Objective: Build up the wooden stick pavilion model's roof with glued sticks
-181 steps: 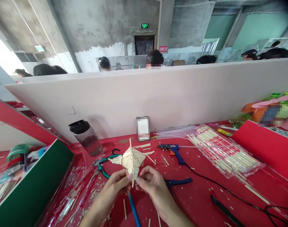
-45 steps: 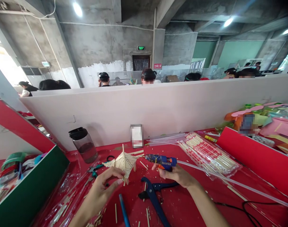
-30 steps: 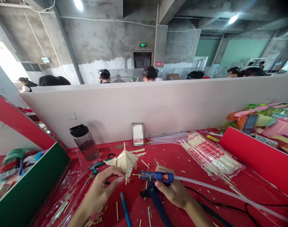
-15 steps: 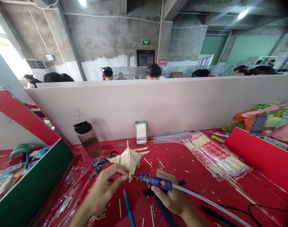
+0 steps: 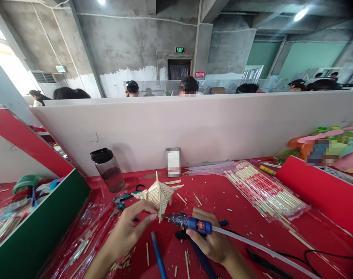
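Note:
My left hand (image 5: pixel 130 231) pinches the lower edge of a small roof-shaped model of pale wooden sticks (image 5: pixel 157 193), held upright above the red table (image 5: pixel 240 228). My right hand (image 5: pixel 213 243) grips a blue glue gun (image 5: pixel 191 223). Its nozzle points left and touches the model's bottom near my left fingertips. A long clear glue stick (image 5: pixel 260 250) trails from the back of the gun to the right.
A dark bottle (image 5: pixel 108 169) stands at the back left, green-handled pliers (image 5: pixel 127 198) behind the model. Packs of wooden sticks (image 5: pixel 266 193) lie at right beside a red box (image 5: pixel 324 192). A green box (image 5: pixel 40 228) sits left. A white partition (image 5: pixel 194 128) closes the back; people sit beyond.
My right hand let go of the model, picked up the glue gun from the table and brought its nozzle to the model's lower edge. My left hand kept holding the model.

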The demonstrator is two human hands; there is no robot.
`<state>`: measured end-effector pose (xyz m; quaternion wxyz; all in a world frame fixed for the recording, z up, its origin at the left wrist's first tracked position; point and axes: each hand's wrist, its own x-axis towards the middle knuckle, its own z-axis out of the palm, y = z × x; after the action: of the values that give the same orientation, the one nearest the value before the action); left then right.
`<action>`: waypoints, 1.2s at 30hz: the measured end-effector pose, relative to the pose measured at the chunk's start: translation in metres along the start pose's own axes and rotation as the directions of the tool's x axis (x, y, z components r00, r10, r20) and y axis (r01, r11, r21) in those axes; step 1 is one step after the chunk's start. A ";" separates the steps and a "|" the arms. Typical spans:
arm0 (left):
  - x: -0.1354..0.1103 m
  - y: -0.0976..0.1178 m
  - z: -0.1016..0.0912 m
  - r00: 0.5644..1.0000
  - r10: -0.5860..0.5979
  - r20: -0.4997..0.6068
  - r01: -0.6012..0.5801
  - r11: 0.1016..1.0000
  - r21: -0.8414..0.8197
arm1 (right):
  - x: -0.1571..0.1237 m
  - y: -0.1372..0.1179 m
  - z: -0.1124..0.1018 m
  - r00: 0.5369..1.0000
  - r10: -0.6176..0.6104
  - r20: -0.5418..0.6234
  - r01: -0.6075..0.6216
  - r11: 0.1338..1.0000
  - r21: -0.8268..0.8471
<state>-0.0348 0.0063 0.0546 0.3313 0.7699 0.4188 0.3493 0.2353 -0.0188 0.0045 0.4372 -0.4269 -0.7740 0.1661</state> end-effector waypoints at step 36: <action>0.000 -0.002 0.001 1.000 0.007 0.014 -0.007 1.000 -0.015 | 0.001 0.003 0.000 0.991 0.014 0.136 -0.022 0.998 0.057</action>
<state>-0.0352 0.0074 0.0524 0.3387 0.7714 0.4110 0.3482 0.2372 -0.0162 0.0032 0.3944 -0.4087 -0.7929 0.2208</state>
